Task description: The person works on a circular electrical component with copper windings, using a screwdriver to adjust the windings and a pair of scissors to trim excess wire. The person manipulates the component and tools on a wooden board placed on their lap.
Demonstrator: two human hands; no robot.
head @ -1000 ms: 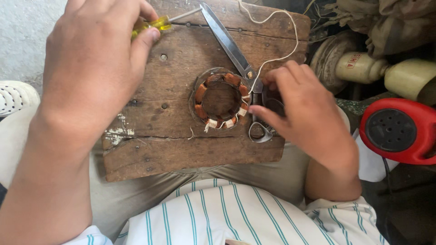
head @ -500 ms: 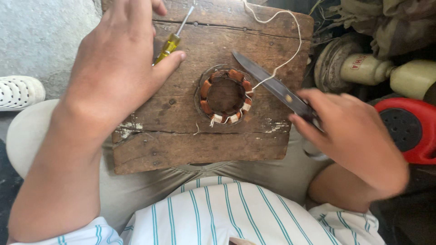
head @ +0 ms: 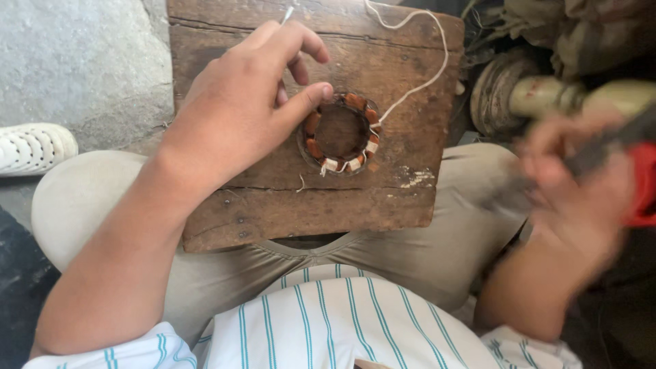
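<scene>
A round motor stator (head: 316, 147) with copper-coloured windings lies on a worn wooden board (head: 383, 198) across my lap. My left hand (head: 239, 116) rests on the board, its thumb tip touching the stator's upper left rim. Its fingers curl around a screwdriver, of which only the metal tip (head: 288, 14) shows past the index finger. A white string (head: 437, 68) runs from the stator up to the board's far edge. My right hand (head: 581, 198) is blurred, off the board at the right, gripping dark scissors (head: 615, 143).
A white shoe (head: 34, 147) lies on the concrete floor (head: 82, 61) at the left. At the right stand a cream-coloured motor part (head: 540, 96) and a red object (head: 642, 184), with cloth and wires behind them.
My right hand has carried the scissors off the stator and away to the right. My left hand has slid from the board's left side to the stator, its thumb now on the rim.
</scene>
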